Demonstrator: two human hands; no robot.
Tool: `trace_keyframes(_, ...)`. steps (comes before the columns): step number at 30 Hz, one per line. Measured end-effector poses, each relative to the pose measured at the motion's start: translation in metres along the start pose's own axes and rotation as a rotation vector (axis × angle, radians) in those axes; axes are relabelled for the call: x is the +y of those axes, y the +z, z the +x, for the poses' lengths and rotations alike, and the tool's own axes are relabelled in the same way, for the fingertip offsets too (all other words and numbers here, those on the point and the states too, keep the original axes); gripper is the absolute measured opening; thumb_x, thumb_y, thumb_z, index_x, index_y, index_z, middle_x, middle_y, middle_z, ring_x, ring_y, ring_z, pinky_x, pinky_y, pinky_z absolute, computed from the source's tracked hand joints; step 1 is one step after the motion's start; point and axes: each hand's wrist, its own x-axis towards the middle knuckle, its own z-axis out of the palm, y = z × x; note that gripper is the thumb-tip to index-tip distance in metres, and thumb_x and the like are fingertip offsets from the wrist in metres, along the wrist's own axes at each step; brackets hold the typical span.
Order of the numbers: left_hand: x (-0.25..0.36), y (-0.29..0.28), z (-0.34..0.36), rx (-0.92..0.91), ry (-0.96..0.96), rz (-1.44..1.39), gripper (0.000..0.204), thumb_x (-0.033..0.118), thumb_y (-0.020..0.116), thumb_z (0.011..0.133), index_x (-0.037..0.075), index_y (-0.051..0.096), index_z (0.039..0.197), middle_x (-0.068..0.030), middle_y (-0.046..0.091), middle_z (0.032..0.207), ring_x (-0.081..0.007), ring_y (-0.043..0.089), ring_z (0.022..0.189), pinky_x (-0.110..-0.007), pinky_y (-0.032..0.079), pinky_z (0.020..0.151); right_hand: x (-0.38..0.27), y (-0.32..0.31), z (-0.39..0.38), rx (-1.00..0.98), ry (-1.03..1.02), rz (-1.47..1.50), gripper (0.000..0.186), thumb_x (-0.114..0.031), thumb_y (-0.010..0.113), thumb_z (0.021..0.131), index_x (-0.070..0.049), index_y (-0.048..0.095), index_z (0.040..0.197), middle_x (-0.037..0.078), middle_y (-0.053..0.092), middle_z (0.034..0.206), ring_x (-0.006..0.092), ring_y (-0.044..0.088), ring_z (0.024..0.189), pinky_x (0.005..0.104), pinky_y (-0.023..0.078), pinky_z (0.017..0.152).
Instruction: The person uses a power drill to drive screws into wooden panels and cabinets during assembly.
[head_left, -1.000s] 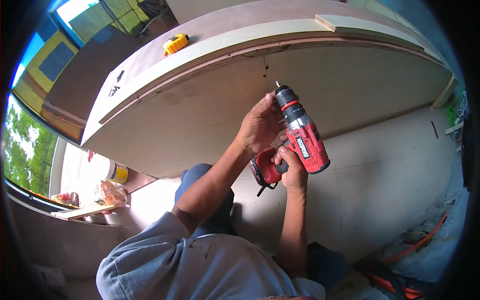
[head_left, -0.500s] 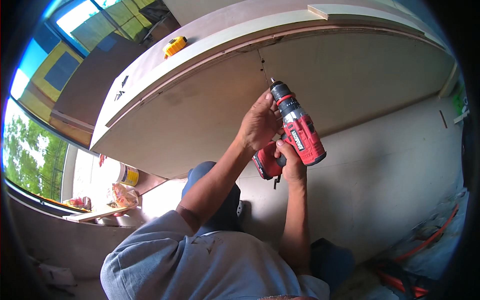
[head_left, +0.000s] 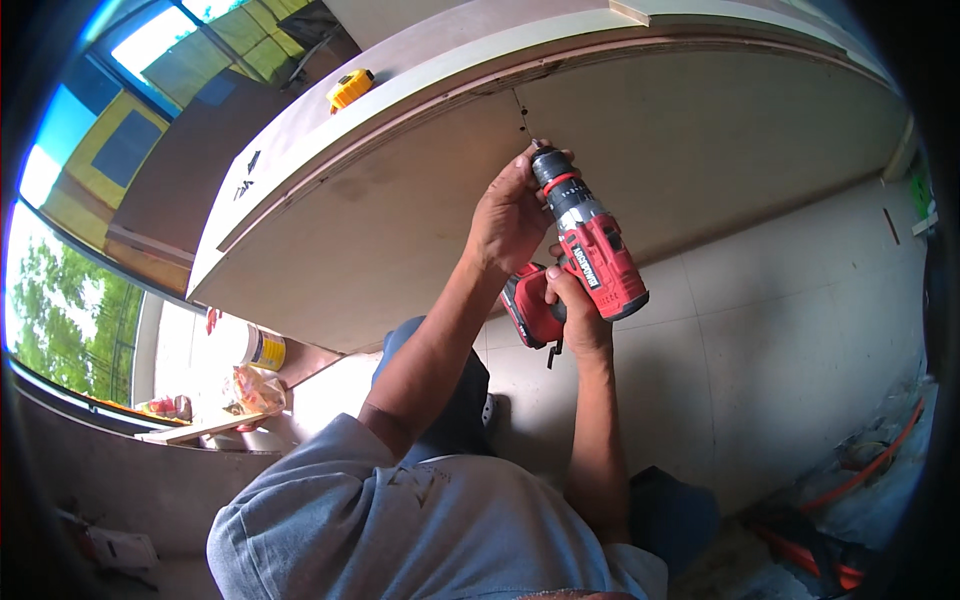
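Observation:
A red and black cordless drill (head_left: 606,262) is held in front of a pale wooden panel (head_left: 380,220), its nose pointing at the panel. My right hand (head_left: 583,318) is closed round the grip. My left hand (head_left: 508,212) supports the drill's front end, with thumb and fingers at the black chuck (head_left: 548,164). A short bit tip (head_left: 536,144) shows at the nose, close to a thin line with small dark holes (head_left: 523,120) on the panel. Whether the tip touches the wood I cannot tell.
On the panel's top ledge lie a yellow tape measure (head_left: 350,90) and several small dark pieces (head_left: 246,178). By the window at left stand a white bucket (head_left: 262,349) and a plastic bag (head_left: 253,390). An orange hose (head_left: 868,462) runs along the lower right.
The drill and both hands have moved slightly up and left, bringing the bit nearer the holes. My left fingers have shifted forward round the chuck.

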Motion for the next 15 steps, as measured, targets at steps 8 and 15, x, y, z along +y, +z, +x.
trace_keyframes(8, 0.012, 0.003, 0.016, 0.086, -0.105, -0.085, 0.033, 0.026, 0.058, 0.098, -0.001, 0.056, 0.117, -0.0211, 0.059, 0.124, -0.0316, 0.058, 0.112, -0.048, 0.045, 0.102, -0.01, 0.002, 0.002, 0.019, -0.049, -0.11, 0.022, -0.01, 0.066, 0.087, -0.003, 0.059, 0.107, -0.001, 0.054, 0.078, 0.0073, 0.051, 0.068, 0.0275, 0.045, 0.064)
trace_keyframes(15, 0.013, 0.01, 0.01, 0.048, -0.126, -0.129, 0.038, 0.028, 0.058, 0.098, -0.003, 0.055, 0.12, -0.0229, 0.059, 0.125, -0.0317, 0.057, 0.116, -0.048, 0.045, 0.103, 0.003, -0.004, 0.005, 0.033, -0.104, -0.219, 0.022, -0.01, 0.067, 0.087, -0.002, 0.06, 0.106, 0.002, 0.057, 0.082, 0.0133, 0.054, 0.07, 0.0314, 0.048, 0.067)
